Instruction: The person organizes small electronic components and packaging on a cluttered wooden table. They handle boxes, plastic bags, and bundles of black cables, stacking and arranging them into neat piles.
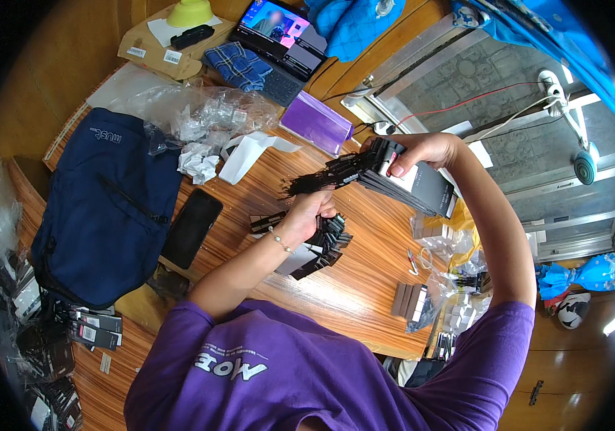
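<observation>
My right hand (426, 152) grips a thick stack of black hang tags (411, 188), its thumb on a white label at the top. From the stack's left end, a tangle of black tag strings (325, 172) sticks out over the table. Just below those strings is my left hand (307, 214), a beaded bracelet on its wrist. Its fingers are curled closed; what lies in them is hidden. Beside and under it is a bunch of small black pieces (332, 233) with a white card (299, 262); I cannot tell whether the hand holds this bunch.
A phone (192, 228) and a navy bag (106, 208) lie left on the wooden table (336, 298). Behind are crumpled plastic (214, 108), a purple box (316, 123) and a laptop (278, 36). Small dark boxes (409, 300) sit right; more black tags (95, 327) lie lower left.
</observation>
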Demonstrator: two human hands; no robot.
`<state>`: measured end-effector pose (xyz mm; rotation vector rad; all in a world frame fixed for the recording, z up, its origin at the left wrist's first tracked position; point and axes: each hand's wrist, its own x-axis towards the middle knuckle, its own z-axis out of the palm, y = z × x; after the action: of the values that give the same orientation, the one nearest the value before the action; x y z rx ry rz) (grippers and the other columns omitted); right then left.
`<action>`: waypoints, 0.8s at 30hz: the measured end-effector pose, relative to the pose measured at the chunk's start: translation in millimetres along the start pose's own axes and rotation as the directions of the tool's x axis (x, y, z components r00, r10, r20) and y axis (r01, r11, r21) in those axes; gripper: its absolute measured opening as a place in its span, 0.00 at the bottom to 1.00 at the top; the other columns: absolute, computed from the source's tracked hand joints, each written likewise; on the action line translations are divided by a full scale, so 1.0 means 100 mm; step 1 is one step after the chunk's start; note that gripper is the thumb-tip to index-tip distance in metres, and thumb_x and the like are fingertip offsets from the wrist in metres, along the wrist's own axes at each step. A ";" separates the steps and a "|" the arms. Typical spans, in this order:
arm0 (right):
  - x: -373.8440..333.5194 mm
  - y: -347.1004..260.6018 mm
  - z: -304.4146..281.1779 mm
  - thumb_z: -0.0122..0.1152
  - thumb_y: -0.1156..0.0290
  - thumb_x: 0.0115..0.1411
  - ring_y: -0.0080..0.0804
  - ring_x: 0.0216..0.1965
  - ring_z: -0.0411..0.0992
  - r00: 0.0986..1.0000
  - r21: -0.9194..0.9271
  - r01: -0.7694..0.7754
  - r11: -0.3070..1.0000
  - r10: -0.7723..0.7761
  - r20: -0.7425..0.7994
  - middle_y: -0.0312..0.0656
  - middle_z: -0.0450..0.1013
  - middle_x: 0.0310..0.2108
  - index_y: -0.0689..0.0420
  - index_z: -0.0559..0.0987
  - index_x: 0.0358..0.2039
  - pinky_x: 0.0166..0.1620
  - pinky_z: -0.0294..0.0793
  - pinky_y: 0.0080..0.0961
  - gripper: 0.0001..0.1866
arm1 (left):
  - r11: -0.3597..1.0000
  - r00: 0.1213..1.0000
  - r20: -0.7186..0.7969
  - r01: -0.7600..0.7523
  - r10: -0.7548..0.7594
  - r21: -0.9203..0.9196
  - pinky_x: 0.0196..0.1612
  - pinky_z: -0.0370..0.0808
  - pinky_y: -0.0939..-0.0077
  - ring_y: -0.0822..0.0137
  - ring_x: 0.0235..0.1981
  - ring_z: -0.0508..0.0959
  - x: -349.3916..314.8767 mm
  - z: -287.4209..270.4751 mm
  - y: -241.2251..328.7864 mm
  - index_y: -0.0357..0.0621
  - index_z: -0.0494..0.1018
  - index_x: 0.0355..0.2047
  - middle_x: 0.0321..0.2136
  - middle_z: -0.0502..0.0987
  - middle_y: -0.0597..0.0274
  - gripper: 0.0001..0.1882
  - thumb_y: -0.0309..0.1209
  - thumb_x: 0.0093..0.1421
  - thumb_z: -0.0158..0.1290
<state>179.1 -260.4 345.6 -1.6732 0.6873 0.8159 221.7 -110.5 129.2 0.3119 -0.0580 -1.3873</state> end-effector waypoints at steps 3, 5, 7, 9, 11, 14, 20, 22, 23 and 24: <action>-0.05 0.01 -0.02 0.72 0.62 0.30 0.25 0.37 0.70 1.000 -0.010 -0.007 1.000 0.007 0.001 0.41 0.70 0.38 0.60 0.61 0.52 0.41 0.70 0.20 0.46 | 0.996 0.998 -0.035 -0.041 0.044 0.079 0.19 0.53 0.85 0.82 0.13 0.48 -0.01 0.06 0.01 0.50 0.60 0.17 0.12 0.49 0.78 0.14 0.28 0.59 0.46; -0.09 0.04 -0.03 0.72 0.61 0.30 0.25 0.37 0.70 1.000 -0.003 -0.001 1.000 0.001 -0.026 0.41 0.70 0.38 0.61 0.61 0.52 0.41 0.70 0.19 0.47 | 0.992 0.996 -0.042 -0.074 0.079 0.101 0.19 0.53 0.85 0.81 0.14 0.49 0.00 0.06 0.01 0.50 0.59 0.16 0.12 0.49 0.78 0.15 0.28 0.59 0.46; -0.10 0.06 -0.02 0.72 0.60 0.30 0.24 0.37 0.70 0.999 -0.002 0.022 1.000 -0.022 -0.024 0.40 0.70 0.38 0.61 0.61 0.51 0.41 0.70 0.19 0.47 | 0.988 0.990 -0.054 -0.121 0.127 0.097 0.19 0.53 0.84 0.81 0.14 0.49 0.03 0.03 -0.01 0.50 0.59 0.16 0.12 0.49 0.78 0.15 0.29 0.60 0.46; -0.12 0.09 -0.03 0.72 0.59 0.29 0.24 0.37 0.70 0.999 0.001 0.044 0.999 -0.044 -0.025 0.40 0.70 0.37 0.62 0.61 0.51 0.41 0.70 0.19 0.47 | 0.983 0.985 -0.064 -0.156 0.163 0.099 0.19 0.54 0.84 0.80 0.14 0.49 0.06 0.02 -0.02 0.50 0.59 0.16 0.12 0.49 0.78 0.16 0.31 0.60 0.46; -0.11 0.15 -0.08 0.72 0.59 0.29 0.24 0.37 0.69 0.998 -0.017 0.052 0.999 -0.053 -0.022 0.40 0.70 0.37 0.61 0.62 0.50 0.41 0.69 0.19 0.46 | 0.978 0.980 -0.072 -0.180 0.188 0.107 0.19 0.54 0.84 0.80 0.14 0.49 0.07 0.02 -0.04 0.50 0.59 0.16 0.12 0.49 0.78 0.16 0.32 0.60 0.47; -0.12 0.07 -0.10 0.71 0.60 0.29 0.25 0.39 0.70 1.000 0.008 0.010 1.000 -0.010 -0.020 0.41 0.70 0.40 0.61 0.63 0.50 0.43 0.69 0.19 0.45 | 0.979 0.983 -0.017 -0.178 0.181 0.103 0.19 0.53 0.85 0.80 0.14 0.49 0.08 0.01 -0.03 0.50 0.59 0.16 0.12 0.49 0.78 0.16 0.34 0.60 0.48; -0.12 0.08 -0.30 0.67 0.62 0.41 0.24 0.32 0.73 0.992 0.063 0.100 0.993 -0.094 -0.085 0.42 0.73 0.35 0.63 0.67 0.47 0.36 0.73 0.19 0.33 | 0.980 0.998 0.016 -0.065 0.063 0.186 0.18 0.52 0.86 0.82 0.13 0.49 0.06 -0.04 -0.04 0.53 0.58 0.15 0.12 0.49 0.79 0.20 0.44 0.55 0.54; -0.11 -0.03 -0.27 0.67 0.62 0.42 0.24 0.32 0.73 0.989 0.064 0.132 0.989 -0.127 -0.080 0.42 0.73 0.35 0.63 0.68 0.46 0.36 0.73 0.18 0.32 | 0.971 0.998 0.035 -0.060 0.053 0.231 0.18 0.51 0.86 0.82 0.13 0.49 0.07 -0.06 -0.02 0.55 0.54 0.12 0.12 0.48 0.79 0.25 0.51 0.50 0.55; -0.09 -0.04 -0.26 0.67 0.63 0.42 0.24 0.32 0.72 0.986 0.078 0.155 0.985 -0.148 -0.081 0.42 0.73 0.35 0.63 0.68 0.46 0.37 0.73 0.18 0.31 | 0.976 0.997 0.059 -0.060 0.049 0.208 0.17 0.51 0.86 0.82 0.12 0.48 0.07 -0.09 -0.02 0.55 0.55 0.14 0.12 0.48 0.80 0.24 0.49 0.51 0.56; -0.09 -0.07 -0.26 0.67 0.63 0.42 0.24 0.32 0.72 0.982 0.087 0.177 0.980 -0.170 -0.088 0.41 0.73 0.35 0.63 0.68 0.45 0.37 0.73 0.18 0.31 | 0.981 0.995 0.089 -0.062 0.047 0.184 0.17 0.51 0.86 0.82 0.12 0.48 0.08 -0.11 -0.02 0.54 0.56 0.15 0.11 0.49 0.80 0.22 0.47 0.51 0.56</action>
<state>183.2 -283.6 361.2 -1.6610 0.6154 0.5867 224.1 -116.6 116.8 0.4044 -0.2662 -1.3426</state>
